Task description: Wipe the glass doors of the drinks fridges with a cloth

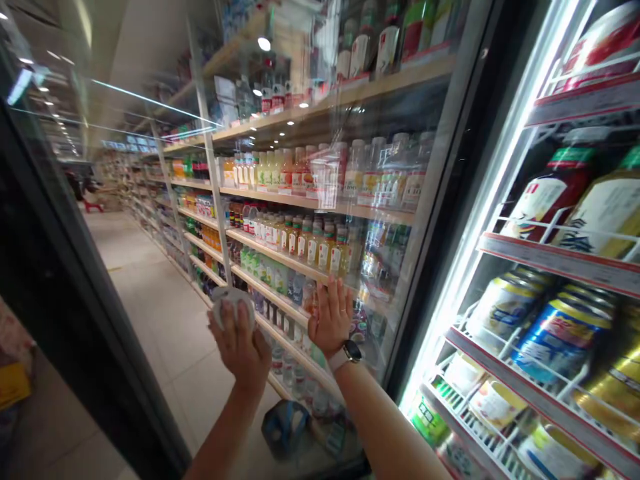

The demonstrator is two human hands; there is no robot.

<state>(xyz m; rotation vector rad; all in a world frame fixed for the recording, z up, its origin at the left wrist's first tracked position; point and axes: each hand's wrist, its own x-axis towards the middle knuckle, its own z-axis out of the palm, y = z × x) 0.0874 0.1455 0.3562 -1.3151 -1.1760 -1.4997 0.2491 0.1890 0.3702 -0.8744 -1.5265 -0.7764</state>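
A glass cooler door (170, 333) stands in front of me, with shelves showing through or mirrored in its pane. My left hand (243, 343) is closed over a crumpled light grey cloth (220, 300), its fingers pressing the cloth toward the glass. Part of the cloth sticks out above the fingertips. To the right, my right hand (331, 317) lies flat against the pane with its fingers stretched upward, holding nothing. A watch (352, 351) with a pale strap is on the right wrist.
On the right, lit cooler shelves (560, 263) hold bottles and cans (563, 340). A dark door frame (100, 320) runs down the left. Bottle-filled wooden shelves (280, 257) line a tiled aisle (145, 313). Low in the pane shows a blurred blue and dark object (287, 430).
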